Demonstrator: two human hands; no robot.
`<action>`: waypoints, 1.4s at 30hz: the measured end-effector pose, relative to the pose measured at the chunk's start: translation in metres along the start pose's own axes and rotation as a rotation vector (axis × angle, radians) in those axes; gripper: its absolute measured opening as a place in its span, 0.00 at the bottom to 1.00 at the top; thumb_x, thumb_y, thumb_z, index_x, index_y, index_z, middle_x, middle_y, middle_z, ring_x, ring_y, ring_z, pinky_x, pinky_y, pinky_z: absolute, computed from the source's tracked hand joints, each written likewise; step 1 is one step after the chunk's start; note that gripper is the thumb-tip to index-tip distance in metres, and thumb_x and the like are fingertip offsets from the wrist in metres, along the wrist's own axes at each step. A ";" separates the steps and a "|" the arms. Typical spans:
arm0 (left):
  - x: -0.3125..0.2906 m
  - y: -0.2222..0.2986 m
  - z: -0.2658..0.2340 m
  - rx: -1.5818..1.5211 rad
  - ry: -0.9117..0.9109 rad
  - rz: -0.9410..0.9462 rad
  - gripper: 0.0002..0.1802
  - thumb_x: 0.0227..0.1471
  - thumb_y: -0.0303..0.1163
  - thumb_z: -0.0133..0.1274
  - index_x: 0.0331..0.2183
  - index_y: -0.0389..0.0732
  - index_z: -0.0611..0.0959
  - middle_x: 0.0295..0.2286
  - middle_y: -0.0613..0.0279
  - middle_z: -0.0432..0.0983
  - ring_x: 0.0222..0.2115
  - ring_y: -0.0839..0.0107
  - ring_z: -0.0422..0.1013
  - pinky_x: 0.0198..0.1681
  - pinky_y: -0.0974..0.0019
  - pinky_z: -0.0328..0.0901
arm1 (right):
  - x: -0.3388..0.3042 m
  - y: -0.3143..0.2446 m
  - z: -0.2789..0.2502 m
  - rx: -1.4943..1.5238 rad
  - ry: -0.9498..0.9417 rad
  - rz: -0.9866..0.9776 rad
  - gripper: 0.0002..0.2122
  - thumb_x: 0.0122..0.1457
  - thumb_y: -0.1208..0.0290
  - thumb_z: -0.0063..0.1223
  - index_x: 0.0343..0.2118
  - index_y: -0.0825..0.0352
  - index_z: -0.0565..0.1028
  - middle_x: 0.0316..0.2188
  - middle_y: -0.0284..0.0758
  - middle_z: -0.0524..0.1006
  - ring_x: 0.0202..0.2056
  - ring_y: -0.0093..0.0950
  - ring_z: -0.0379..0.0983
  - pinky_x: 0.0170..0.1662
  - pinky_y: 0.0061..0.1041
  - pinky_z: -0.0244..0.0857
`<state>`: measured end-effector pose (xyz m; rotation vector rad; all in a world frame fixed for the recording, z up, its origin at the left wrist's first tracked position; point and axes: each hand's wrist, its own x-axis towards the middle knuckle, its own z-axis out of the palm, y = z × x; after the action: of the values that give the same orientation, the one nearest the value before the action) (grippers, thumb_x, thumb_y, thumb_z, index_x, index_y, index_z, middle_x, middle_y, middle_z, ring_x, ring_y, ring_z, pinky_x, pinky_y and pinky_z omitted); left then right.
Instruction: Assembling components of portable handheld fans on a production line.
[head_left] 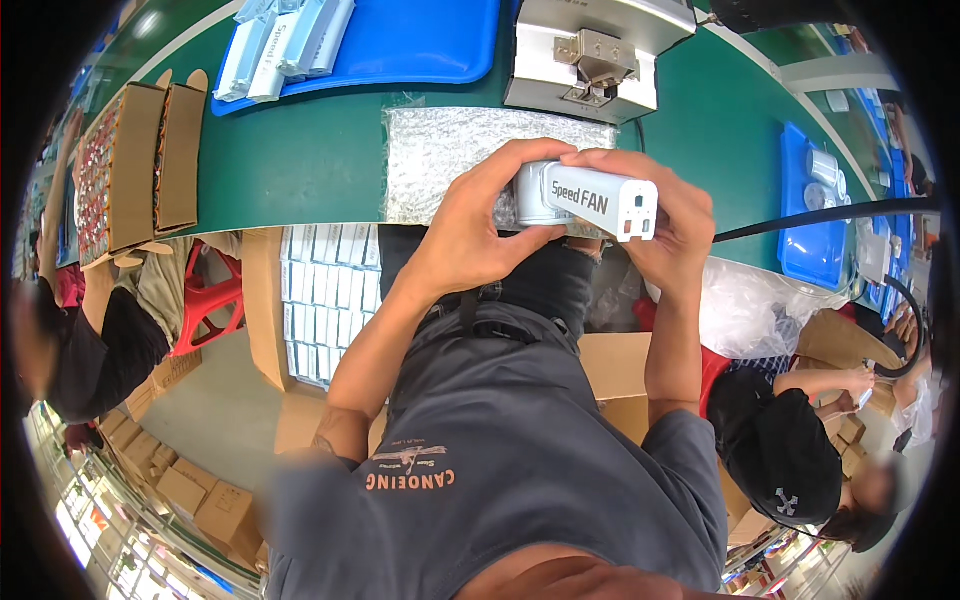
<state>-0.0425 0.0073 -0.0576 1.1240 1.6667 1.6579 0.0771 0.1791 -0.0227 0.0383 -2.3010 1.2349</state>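
Observation:
Over the front edge of the table I hold a slim white carton (598, 200) with dark print in both hands. My left hand (475, 215) closes round its left end, thumb below and fingers along the top. There a wider, whitish part (537, 193) shows between the fingers; whether it is separate from the carton I cannot tell. My right hand (680, 215) wraps the right side of the carton, its fingertips hidden behind it. The carton's right end face carries small coloured marks. Just beyond my hands, a bubble-wrap sheet (430, 150) lies on the green table (290, 160).
A blue tray (430, 50) with several white-and-blue cartons (290, 45) is at the far left. A metal machine (590, 60) stands beyond my hands. Below the table edge is an open box of cartons (330, 300). People sit at both sides; a black cable (820, 215) crosses at right.

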 end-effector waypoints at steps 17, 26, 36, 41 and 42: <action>0.004 -0.012 0.016 0.164 0.188 0.223 0.34 0.34 0.27 0.75 0.47 0.37 0.82 0.45 0.54 0.80 0.45 0.57 0.78 0.48 0.62 0.72 | 0.001 -0.011 0.007 -0.025 0.114 0.085 0.19 0.43 0.79 0.68 0.43 0.69 0.81 0.37 0.36 0.82 0.41 0.33 0.78 0.44 0.28 0.71; 0.008 -0.011 0.026 0.172 0.313 0.070 0.29 0.37 0.25 0.72 0.44 0.34 0.81 0.42 0.55 0.80 0.41 0.71 0.75 0.45 0.66 0.70 | -0.016 -0.038 0.029 -0.377 0.147 0.117 0.16 0.54 0.76 0.62 0.48 0.68 0.79 0.17 0.33 0.77 0.17 0.30 0.73 0.23 0.28 0.65; 0.006 -0.011 0.040 0.302 0.429 0.206 0.29 0.38 0.25 0.71 0.45 0.35 0.80 0.44 0.50 0.79 0.44 0.56 0.77 0.47 0.61 0.71 | -0.030 -0.022 0.045 -0.063 0.314 0.355 0.07 0.58 0.77 0.63 0.35 0.71 0.76 0.15 0.31 0.75 0.15 0.20 0.71 0.18 0.23 0.62; -0.003 -0.001 0.026 0.160 0.219 -0.030 0.30 0.40 0.25 0.72 0.47 0.33 0.80 0.42 0.53 0.77 0.44 0.64 0.76 0.51 0.64 0.68 | -0.044 -0.019 0.021 0.586 0.400 0.599 0.05 0.59 0.79 0.63 0.33 0.71 0.76 0.21 0.29 0.77 0.19 0.13 0.71 0.20 0.15 0.59; -0.006 0.000 0.023 -0.089 0.119 -0.067 0.30 0.42 0.26 0.71 0.48 0.32 0.79 0.44 0.55 0.76 0.45 0.64 0.75 0.52 0.64 0.68 | -0.051 -0.015 0.015 0.614 0.380 0.603 0.04 0.59 0.79 0.62 0.33 0.70 0.76 0.21 0.30 0.76 0.19 0.14 0.70 0.20 0.13 0.58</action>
<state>-0.0202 0.0152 -0.0613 0.9337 1.6657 1.7682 0.1184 0.1477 -0.0411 -0.6534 -1.5750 2.0045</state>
